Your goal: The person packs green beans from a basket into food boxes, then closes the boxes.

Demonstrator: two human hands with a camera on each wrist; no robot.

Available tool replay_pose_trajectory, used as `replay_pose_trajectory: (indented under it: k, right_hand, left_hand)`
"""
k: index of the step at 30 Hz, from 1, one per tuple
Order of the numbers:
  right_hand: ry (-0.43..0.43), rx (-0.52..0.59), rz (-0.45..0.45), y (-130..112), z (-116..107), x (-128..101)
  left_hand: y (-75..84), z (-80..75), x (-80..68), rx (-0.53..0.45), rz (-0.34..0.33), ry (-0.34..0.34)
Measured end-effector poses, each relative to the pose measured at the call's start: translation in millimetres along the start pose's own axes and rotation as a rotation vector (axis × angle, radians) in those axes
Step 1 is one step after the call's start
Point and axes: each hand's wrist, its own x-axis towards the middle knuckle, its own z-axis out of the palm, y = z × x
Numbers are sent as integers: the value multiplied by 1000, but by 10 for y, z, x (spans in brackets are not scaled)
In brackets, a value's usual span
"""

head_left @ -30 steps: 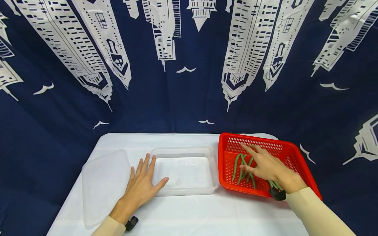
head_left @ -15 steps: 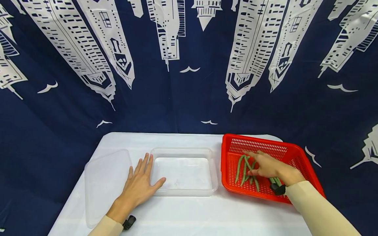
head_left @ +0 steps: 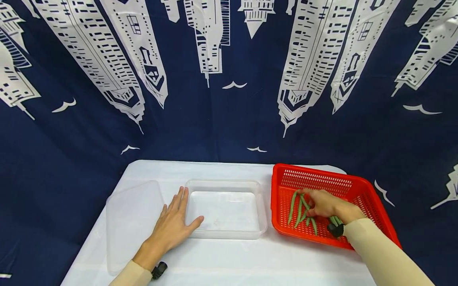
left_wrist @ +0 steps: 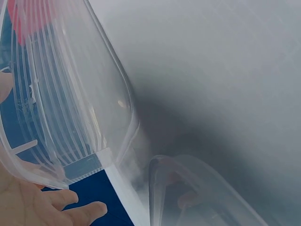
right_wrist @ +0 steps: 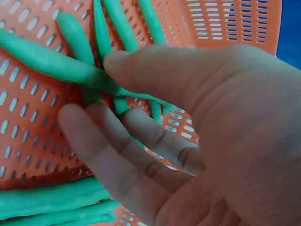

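r hand (head_left: 323, 203) has curled its fingers (right_wrist: 117, 136) round green beans (head_left: 299, 210) in the red basket (head_left: 358, 186) at 3 o'clock, pickup starting; l hand (head_left: 174, 226) flat, fingers straight, touching clear container (head_left: 229, 183)

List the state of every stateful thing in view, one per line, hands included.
Clear rectangular plastic container: uncovered, empty, upright on the table.
Clear flat plastic lid: off, lying flat left of the container.
Red perforated plastic basket: upright, holding beans.
Green string beans: loose in the basket, one under the right thumb.
Left hand: flat, fingers straight, against the container's left rim.
Right hand: in the basket, fingers curling round a bean.
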Motion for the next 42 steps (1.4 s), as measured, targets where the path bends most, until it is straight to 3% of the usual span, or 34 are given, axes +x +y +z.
replay_pose_trajectory:
  k: [8, 20, 26, 32, 39, 42]
  right_hand:
    - [31, 82, -30, 28, 92, -1]
    - [105, 57, -62, -10, 33, -56]
    - [134, 116, -70, -158, -110, -144]
    - [131, 204, -69, -333, -266, -222]
    - [231, 65, -150, -648, -401, -210]
    - [261, 61, -186, -838, -414, -166]
  left_hand:
    - [-7, 6, 1, -9, -3, -12]
    - [12, -29, -2, -9, 20, -12]
    - [6, -58, 29, 16, 27, 18]
    - [-11, -64, 90, -22, 6, 24]
    - [-57, -59, 162, -80, -38, -9]
    - [-65, -38, 176, -121, -46, -18]
